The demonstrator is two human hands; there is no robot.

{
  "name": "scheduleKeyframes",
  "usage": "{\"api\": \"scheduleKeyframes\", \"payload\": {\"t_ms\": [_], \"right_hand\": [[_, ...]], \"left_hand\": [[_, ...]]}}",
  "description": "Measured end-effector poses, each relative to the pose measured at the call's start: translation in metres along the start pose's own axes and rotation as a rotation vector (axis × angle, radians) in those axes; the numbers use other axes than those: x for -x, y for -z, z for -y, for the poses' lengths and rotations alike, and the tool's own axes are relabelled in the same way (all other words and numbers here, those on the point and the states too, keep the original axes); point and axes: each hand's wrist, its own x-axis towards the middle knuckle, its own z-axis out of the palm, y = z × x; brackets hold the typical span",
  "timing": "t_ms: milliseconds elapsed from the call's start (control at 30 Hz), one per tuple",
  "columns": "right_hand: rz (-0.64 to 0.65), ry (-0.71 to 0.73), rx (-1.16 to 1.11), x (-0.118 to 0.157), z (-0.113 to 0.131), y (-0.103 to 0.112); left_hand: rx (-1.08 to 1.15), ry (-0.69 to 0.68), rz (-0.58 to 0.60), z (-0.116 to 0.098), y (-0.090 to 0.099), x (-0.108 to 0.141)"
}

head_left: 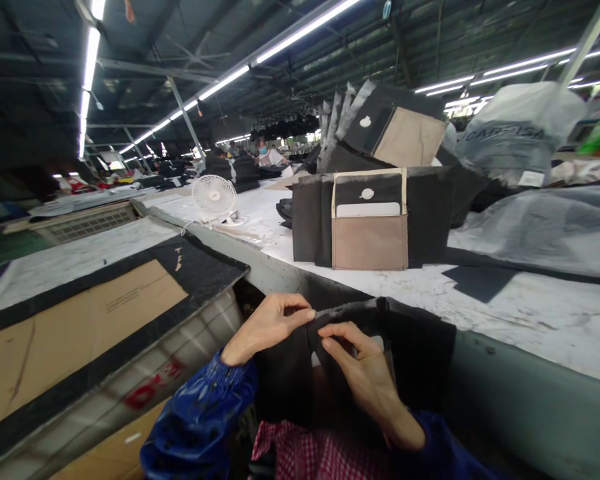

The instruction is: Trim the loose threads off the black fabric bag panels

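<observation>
A black fabric panel hangs upright in front of me, below the table's edge, with small white patches showing on it. At its top edge my left hand pinches the cloth between thumb and fingers. Just to the right, my right hand has thumb and index fingertip close together at the same panel, below the edge. Whether a thread or other small thing lies between those fingertips is too small to make out. The lower part of the panel is dark and partly hidden by my right hand and wrist.
On the white table stands a black panel with a beige pocket, with more stacked behind. A small white fan is farther left. Plastic-covered goods lie at right. Cardboard on black sheeting covers a crate at left.
</observation>
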Motion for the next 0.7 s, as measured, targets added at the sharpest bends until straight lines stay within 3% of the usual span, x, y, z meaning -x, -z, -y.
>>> {"api": "scheduleKeyframes", "payload": {"t_ms": [267, 367, 467, 700], "right_hand": [[0.050, -0.099, -0.112, -0.004, -0.003, 0.004], [0.097, -0.142, -0.197, -0.001, 0.003, 0.004], [0.143, -0.058, -0.248, 0.003, 0.002, -0.004], [0.033, 0.205, -0.045, 0.002, -0.018, -0.027]], "left_hand": [[0.036, 0.013, 0.119, 0.004, 0.016, 0.013], [0.030, 0.044, 0.093, 0.007, 0.017, 0.015], [0.049, 0.048, 0.032, 0.011, 0.015, 0.015], [0.101, 0.038, -0.006, 0.018, 0.013, 0.014]]}}
